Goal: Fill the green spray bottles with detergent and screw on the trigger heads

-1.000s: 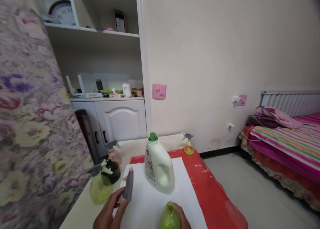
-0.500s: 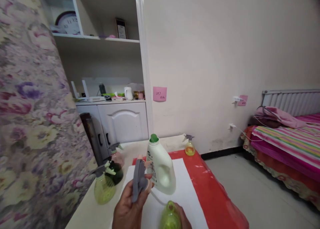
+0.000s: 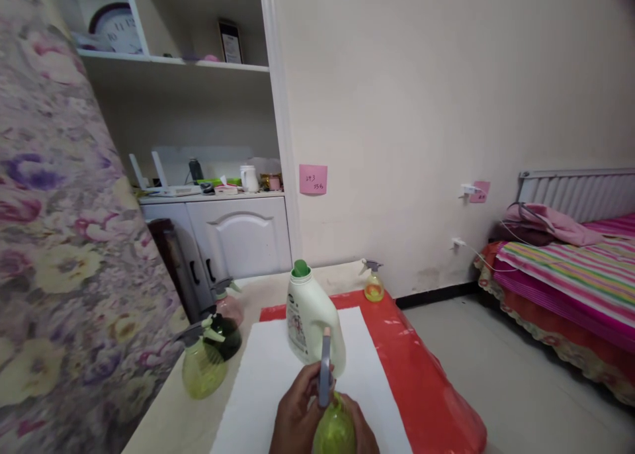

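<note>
At the bottom of the head view my left hand (image 3: 297, 408) is closed on a grey spray head (image 3: 325, 369), its fingers wrapped round the sides. Just below it is a yellow-green spray bottle (image 3: 336, 431), gripped from the right by my right hand (image 3: 361, 427). The spray head sits at the bottle's mouth; whether it is threaded on is hidden by my fingers. Right behind my hands a pale green detergent jug (image 3: 310, 315) stands upright, its green inner spout (image 3: 300, 269) showing at the neck.
A white sheet (image 3: 248, 388) lies under the jug, over a red cover (image 3: 421, 368) on the table. Yellow-green (image 3: 203, 371), dark green (image 3: 228, 338) and pink (image 3: 228, 305) spray bottles stand at the left edge. A small yellow spray bottle (image 3: 374, 288) stands at the back right.
My left hand has moved right and down, bringing the spray head from beside the jug to the mouth of the yellow-green bottle. The right hand still holds the bottle.
</note>
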{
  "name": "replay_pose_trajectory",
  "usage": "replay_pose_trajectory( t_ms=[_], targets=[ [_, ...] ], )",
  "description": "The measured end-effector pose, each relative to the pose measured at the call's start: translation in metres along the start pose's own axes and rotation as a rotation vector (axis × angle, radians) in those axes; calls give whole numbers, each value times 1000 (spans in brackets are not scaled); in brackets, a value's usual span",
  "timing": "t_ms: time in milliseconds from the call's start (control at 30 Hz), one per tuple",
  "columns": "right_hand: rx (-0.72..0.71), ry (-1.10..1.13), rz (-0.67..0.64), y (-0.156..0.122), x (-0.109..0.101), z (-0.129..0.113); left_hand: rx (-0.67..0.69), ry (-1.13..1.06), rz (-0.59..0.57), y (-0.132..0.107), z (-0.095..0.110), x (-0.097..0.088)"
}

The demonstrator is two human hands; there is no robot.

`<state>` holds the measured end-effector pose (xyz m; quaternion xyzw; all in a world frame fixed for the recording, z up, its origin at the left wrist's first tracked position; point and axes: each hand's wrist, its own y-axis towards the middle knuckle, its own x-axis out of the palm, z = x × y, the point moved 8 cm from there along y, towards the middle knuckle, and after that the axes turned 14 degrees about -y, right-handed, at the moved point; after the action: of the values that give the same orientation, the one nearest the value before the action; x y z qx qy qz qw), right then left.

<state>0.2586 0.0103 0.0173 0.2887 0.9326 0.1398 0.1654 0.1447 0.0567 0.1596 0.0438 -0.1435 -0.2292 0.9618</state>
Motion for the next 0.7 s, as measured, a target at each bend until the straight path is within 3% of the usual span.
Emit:
replay_pose_trajectory(
  t_ms=[133, 267, 600, 700],
  targets=[
    [16, 44, -94, 3, -2, -12, 32, 134, -34, 0, -9, -3],
    [42, 56, -105, 4, -7, -21, 9, 204, -11, -1, -16, -7],
    [43, 96, -89, 4, -3, -16, -61, 36, 1, -2, -26, -10],
    [115, 103, -116, 5, 1, -9, -75, -12, 9, -2, -35, -14]
  ],
)
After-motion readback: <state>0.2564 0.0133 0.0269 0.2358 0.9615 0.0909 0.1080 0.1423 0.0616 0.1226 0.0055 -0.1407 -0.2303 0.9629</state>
